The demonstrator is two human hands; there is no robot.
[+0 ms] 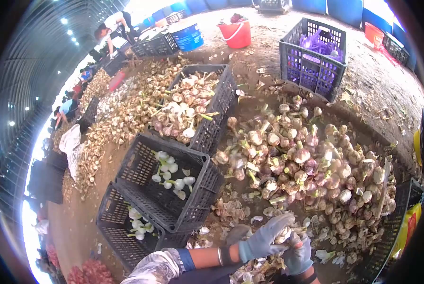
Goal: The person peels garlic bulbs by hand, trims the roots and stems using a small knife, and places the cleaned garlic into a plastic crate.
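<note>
Both my hands wear grey-blue gloves and meet at the lower middle, above loose peelings. My left hand [264, 237] reaches in from the left, its fingers closed round a garlic bulb [283, 235] with papery skin. Against the same bulb, from below right, my right hand [299, 258] is closed too; its fingertips are partly hidden. Just beyond them lies a large heap of unpeeled garlic bulbs [303, 156] with cut stems. To the left, a black crate [167, 208] contains several clean white garlic bulbs [167, 165]. Another crate [122, 236] below it has more white bulbs [138, 222].
A black crate [216, 113] full of unpeeled garlic stands behind. Farther off are a crate [311, 68] with purple netting, a red bucket [235, 34] and a blue tub [188, 38]. People [115, 28] work along a long garlic pile [122, 113] at left.
</note>
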